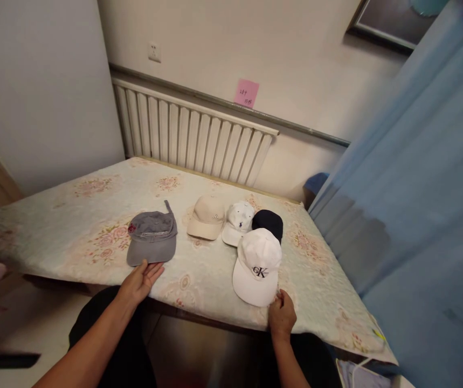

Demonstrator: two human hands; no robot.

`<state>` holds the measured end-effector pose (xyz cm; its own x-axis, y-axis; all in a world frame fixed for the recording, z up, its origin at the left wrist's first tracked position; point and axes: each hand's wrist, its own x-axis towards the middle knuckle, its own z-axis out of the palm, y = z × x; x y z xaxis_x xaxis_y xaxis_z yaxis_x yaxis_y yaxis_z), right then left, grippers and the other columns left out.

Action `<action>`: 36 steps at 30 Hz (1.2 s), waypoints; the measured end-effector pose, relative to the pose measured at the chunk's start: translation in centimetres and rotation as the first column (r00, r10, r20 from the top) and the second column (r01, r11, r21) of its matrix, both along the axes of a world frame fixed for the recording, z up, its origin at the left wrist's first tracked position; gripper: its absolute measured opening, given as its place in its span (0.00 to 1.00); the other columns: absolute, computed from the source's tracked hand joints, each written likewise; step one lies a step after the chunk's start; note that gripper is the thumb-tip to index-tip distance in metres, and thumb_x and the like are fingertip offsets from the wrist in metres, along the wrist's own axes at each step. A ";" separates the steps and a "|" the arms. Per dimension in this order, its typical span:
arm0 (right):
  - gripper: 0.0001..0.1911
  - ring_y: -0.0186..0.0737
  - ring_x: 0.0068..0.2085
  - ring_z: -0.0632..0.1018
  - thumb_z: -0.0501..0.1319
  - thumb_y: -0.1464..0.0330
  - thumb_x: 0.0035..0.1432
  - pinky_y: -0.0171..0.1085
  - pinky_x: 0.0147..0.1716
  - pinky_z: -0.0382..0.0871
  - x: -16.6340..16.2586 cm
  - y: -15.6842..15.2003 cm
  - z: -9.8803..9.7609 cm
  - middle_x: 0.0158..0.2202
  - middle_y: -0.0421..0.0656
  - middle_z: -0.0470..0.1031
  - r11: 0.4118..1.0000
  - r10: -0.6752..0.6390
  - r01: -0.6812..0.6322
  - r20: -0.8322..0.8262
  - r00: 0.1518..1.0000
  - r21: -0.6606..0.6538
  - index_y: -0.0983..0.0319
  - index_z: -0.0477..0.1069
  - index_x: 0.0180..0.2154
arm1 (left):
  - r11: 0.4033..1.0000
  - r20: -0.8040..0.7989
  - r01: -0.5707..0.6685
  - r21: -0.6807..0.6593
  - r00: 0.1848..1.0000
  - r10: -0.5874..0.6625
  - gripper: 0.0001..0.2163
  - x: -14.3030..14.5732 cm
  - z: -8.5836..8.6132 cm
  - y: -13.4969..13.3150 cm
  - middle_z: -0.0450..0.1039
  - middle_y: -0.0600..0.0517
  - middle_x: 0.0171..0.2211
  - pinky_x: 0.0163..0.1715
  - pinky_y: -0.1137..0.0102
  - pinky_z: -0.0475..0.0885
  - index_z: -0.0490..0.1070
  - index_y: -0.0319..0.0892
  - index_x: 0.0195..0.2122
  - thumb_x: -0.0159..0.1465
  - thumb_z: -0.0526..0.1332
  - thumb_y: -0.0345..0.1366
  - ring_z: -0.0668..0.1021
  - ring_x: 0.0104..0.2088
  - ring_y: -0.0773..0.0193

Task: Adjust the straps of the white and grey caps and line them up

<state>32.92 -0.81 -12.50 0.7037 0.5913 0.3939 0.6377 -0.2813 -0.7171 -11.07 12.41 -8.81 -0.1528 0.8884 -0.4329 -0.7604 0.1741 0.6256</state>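
A grey baseball cap point(152, 237) with a loose strap lies at the left of the bed, its brim towards me. My left hand point(140, 280) is palm up at its brim, fingers stretched out, thumb tip touching the edge. On the right, a white baseball cap point(258, 264) with dark letters lies brim forward. My right hand point(283, 313) is closed with fingers curled at the right corner of that brim. Behind are a beige cap point(207, 216), a smaller white cap point(239, 220) with a dark emblem, and a black cap point(268, 222), partly hidden by the lettered one.
The bed point(199, 275) has a pale floral cover, its front edge just before my knees. A radiator point(194, 132) stands behind it under a wall pipe. A blue curtain point(396, 188) hangs along the right side. A pink note point(246, 92) is on the wall.
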 end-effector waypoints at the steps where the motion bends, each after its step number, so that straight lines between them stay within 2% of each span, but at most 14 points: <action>1: 0.23 0.52 0.45 0.75 0.48 0.67 0.50 0.45 0.48 0.66 0.0 0.0 0.0 0.42 0.56 0.76 1.000 -0.002 0.002 0.000 1.000 0.003 0.69 0.72 0.44 | 1.000 0.005 0.003 -0.006 1.000 -0.003 0.05 -0.1 0.0 0.1 0.75 0.40 0.38 0.37 0.60 0.78 0.68 0.37 0.35 0.65 0.54 0.30 0.80 0.42 0.53; 13: 0.22 0.51 0.45 0.76 0.48 0.66 0.51 0.44 0.47 0.66 -0.2 -0.2 0.2 0.42 0.55 0.77 1.000 -0.006 0.006 0.012 1.000 0.025 0.68 0.72 0.43 | 0.999 0.015 0.032 -0.016 0.999 -0.032 0.06 -0.2 -0.1 0.2 0.75 0.39 0.40 0.36 0.62 0.79 0.68 0.37 0.35 0.66 0.53 0.31 0.79 0.45 0.52; 21: 0.22 0.51 0.45 0.75 0.48 0.66 0.52 0.43 0.47 0.66 -0.2 -0.3 0.3 0.42 0.54 0.76 1.000 0.002 -0.002 0.004 1.000 -0.022 0.67 0.72 0.44 | 0.998 0.047 0.046 -0.032 0.998 -0.044 0.06 -0.5 0.2 0.1 0.74 0.37 0.41 0.36 0.60 0.79 0.67 0.36 0.34 0.66 0.53 0.31 0.77 0.48 0.47; 30: 0.22 0.51 0.46 0.75 0.48 0.67 0.51 0.43 0.48 0.65 -0.1 -0.3 0.2 0.42 0.54 0.76 1.000 0.008 -0.009 -0.007 1.000 -0.027 0.67 0.72 0.44 | 0.996 0.084 0.034 -0.084 0.996 -0.027 0.05 -0.4 0.6 0.4 0.73 0.39 0.39 0.33 0.61 0.80 0.65 0.38 0.33 0.65 0.52 0.30 0.78 0.46 0.50; 36: 0.22 0.51 0.46 0.75 0.48 0.67 0.51 0.43 0.47 0.65 -0.2 -0.3 0.2 0.43 0.54 0.76 1.000 0.011 -0.010 0.009 1.000 -0.023 0.68 0.71 0.44 | 0.994 0.103 0.024 -0.108 0.995 -0.013 0.04 -0.3 1.0 0.7 0.73 0.39 0.41 0.34 0.61 0.79 0.66 0.38 0.36 0.65 0.53 0.30 0.78 0.46 0.51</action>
<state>32.72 -1.09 -12.28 0.6938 0.6074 0.3869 0.6473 -0.2905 -0.7047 -11.37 13.10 -7.82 -0.0869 0.8372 -0.5399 -0.8152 0.2517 0.5216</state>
